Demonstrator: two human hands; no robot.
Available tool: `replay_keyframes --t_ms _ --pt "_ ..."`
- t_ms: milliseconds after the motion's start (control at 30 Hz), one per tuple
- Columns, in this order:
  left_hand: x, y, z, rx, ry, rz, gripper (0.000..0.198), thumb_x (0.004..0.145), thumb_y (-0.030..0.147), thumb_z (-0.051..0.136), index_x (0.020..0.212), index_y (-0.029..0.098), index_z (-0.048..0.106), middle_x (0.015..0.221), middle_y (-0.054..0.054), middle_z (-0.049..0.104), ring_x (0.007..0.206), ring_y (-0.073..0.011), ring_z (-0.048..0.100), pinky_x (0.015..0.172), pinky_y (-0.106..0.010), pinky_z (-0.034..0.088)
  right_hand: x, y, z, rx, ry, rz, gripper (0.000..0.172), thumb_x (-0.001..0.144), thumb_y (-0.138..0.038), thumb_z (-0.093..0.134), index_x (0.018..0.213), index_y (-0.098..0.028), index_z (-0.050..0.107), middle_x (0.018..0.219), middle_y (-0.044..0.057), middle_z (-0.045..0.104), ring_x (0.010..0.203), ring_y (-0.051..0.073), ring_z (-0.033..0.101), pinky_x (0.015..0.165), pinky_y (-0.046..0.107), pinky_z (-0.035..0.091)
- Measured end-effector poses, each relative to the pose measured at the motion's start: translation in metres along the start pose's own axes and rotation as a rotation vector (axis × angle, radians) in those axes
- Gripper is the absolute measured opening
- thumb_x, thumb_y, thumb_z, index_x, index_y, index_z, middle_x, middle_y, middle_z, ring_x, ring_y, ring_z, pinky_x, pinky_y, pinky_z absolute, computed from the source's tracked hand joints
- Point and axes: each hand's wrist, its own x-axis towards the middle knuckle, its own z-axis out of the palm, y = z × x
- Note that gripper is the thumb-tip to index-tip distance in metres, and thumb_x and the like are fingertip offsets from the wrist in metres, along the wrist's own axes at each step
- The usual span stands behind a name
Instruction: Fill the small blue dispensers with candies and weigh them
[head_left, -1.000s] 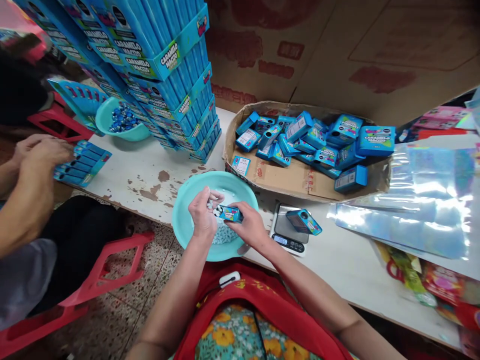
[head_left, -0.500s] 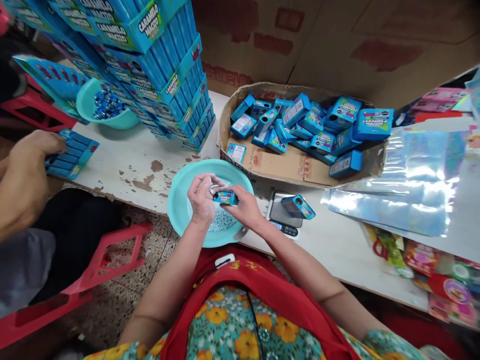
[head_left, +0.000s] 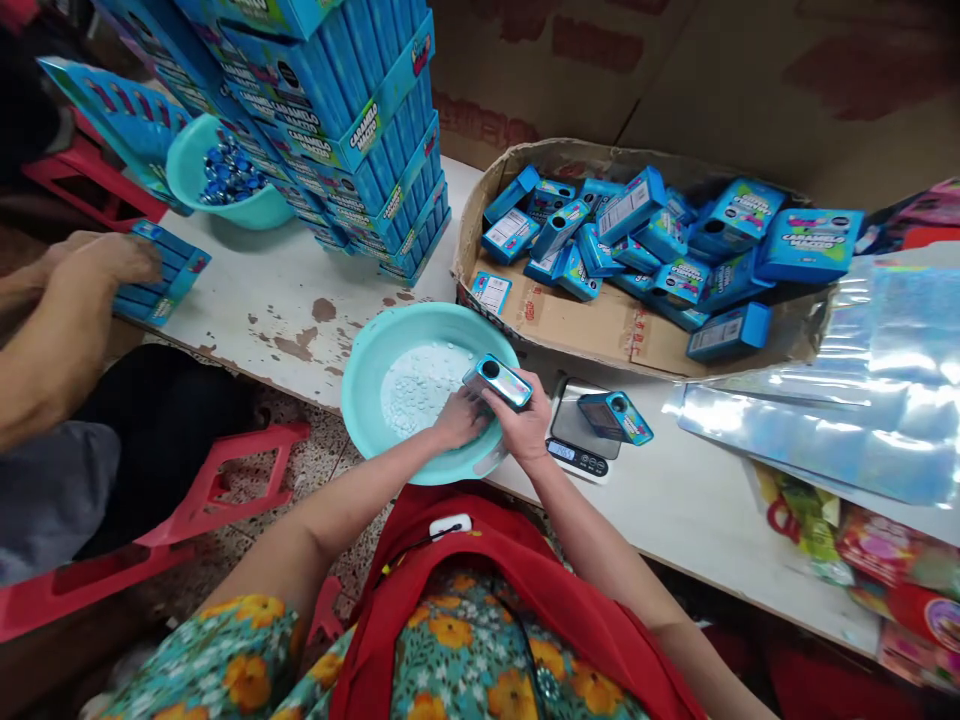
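My right hand (head_left: 527, 420) grips a small blue candy box (head_left: 498, 382) above the right side of a turquoise bowl (head_left: 360, 400). The box lies tilted, with a dark round hole facing up. Low inside the bowl, my left hand (head_left: 461, 420) reaches among small pale candies (head_left: 420, 385); its fingertips are partly hidden and blurred. Just right of my right hand, a small digital scale (head_left: 577, 455) carries another blue candy box (head_left: 616, 417).
Behind the bowl, a cut-down cardboard box (head_left: 577, 325) holds many blue candy boxes. Stacked display cartons (head_left: 375, 140) rise at back left. Shiny sheets (head_left: 787, 430) cover the right side. A co-worker's hands (head_left: 105, 265) handle a blue carton (head_left: 169, 280), near a bowl of wrapped candies (head_left: 259, 210).
My left hand has moved from the box's opening down into the candies. My right hand has moved slightly right with the box and turned it so the hole faces up.
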Motion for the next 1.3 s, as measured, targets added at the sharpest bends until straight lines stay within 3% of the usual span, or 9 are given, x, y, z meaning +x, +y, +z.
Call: replay_keyframes --t_ms 200,367,433,533,667,833,967,1133,1300 --pt "-0.038 -0.015 -0.045 0.444 -0.434 0.078 0.016 0.077 0.035 0.059 0.075 0.022 0.067 0.098 -0.01 0.061 0.099 -0.0283 0.05 0.102 -0.043 0.028 -0.002 0.011 0.006 -0.053 0.021 -0.022 0.037 0.074 -0.041 0.071 0.103 -0.022 0.059 0.098 0.005 0.061 0.091 0.022 0.059 0.086 0.037 0.048" --pt "-0.05 -0.017 -0.081 0.553 -0.102 -0.009 0.026 0.082 0.038 0.055 0.1 0.025 0.067 0.12 -0.011 0.053 0.112 -0.0326 0.042 0.101 -0.047 0.027 -0.002 0.01 0.006 -0.051 0.021 -0.033 0.036 0.075 -0.042 0.071 0.103 -0.023 0.059 0.098 0.005 0.061 0.09 0.021 0.06 0.084 0.036 0.048" --pt "-0.049 -0.014 -0.073 0.664 -0.018 -0.135 0.036 0.081 0.044 0.055 0.111 0.024 0.062 0.125 -0.014 0.049 0.118 -0.0379 0.037 0.097 -0.052 0.029 -0.002 0.01 0.007 -0.051 0.025 -0.048 0.036 0.075 -0.041 0.071 0.103 -0.022 0.059 0.098 0.006 0.061 0.09 0.021 0.06 0.084 0.036 0.049" --pt "-0.047 -0.009 -0.043 0.699 -0.09 -0.317 0.05 0.075 0.054 0.059 0.114 0.023 0.058 0.128 -0.018 0.045 0.12 -0.0437 0.035 0.093 -0.058 0.031 -0.003 0.011 0.008 -0.078 0.015 -0.039 0.036 0.075 -0.041 0.071 0.103 -0.023 0.059 0.098 0.006 0.061 0.09 0.022 0.06 0.085 0.037 0.049" --pt "-0.045 0.0 -0.008 0.503 -0.152 -0.432 0.044 0.078 0.05 0.055 0.107 0.018 0.059 0.119 -0.02 0.054 0.113 -0.0408 0.048 0.09 -0.051 0.037 -0.004 0.01 0.008 -0.094 0.018 -0.037 0.035 0.075 -0.04 0.071 0.104 -0.023 0.058 0.1 0.006 0.062 0.092 0.022 0.06 0.086 0.037 0.048" --pt "-0.043 0.007 -0.001 0.327 -0.085 -0.418 0.022 0.074 0.034 0.059 0.089 0.018 0.062 0.091 -0.013 0.066 0.101 -0.0331 0.058 0.085 -0.039 0.041 -0.004 0.008 0.01 -0.081 0.026 -0.046 0.035 0.075 -0.039 0.071 0.104 -0.022 0.059 0.098 0.005 0.061 0.092 0.022 0.059 0.086 0.036 0.048" --pt "-0.043 0.004 -0.017 0.07 0.017 -0.401 0.014 0.066 0.032 0.063 0.068 0.018 0.059 0.075 -0.007 0.065 0.091 -0.0288 0.061 0.075 -0.033 0.044 -0.002 0.006 0.009 -0.089 0.009 -0.063 0.034 0.075 -0.038 0.071 0.103 -0.023 0.06 0.098 0.005 0.062 0.092 0.021 0.06 0.086 0.037 0.048" --pt "-0.047 0.0 -0.054 -0.385 0.152 -0.414 0.029 0.068 0.046 0.057 0.071 0.017 0.057 0.072 -0.008 0.065 0.062 -0.0186 0.059 0.048 -0.026 0.039 -0.004 -0.003 0.005 -0.11 -0.125 -0.144 0.033 0.075 -0.035 0.072 0.104 -0.022 0.061 0.099 0.006 0.063 0.093 0.022 0.061 0.085 0.037 0.049" --pt "-0.045 0.025 -0.081 -0.796 0.297 -0.339 0.036 0.067 0.053 0.057 0.065 0.019 0.046 0.059 -0.002 0.056 0.043 -0.0089 0.046 0.036 -0.02 0.027 -0.011 -0.006 0.012 -0.202 -0.331 -0.169 0.031 0.077 -0.029 0.069 0.105 -0.022 0.061 0.1 0.007 0.065 0.096 0.024 0.062 0.085 0.038 0.049"
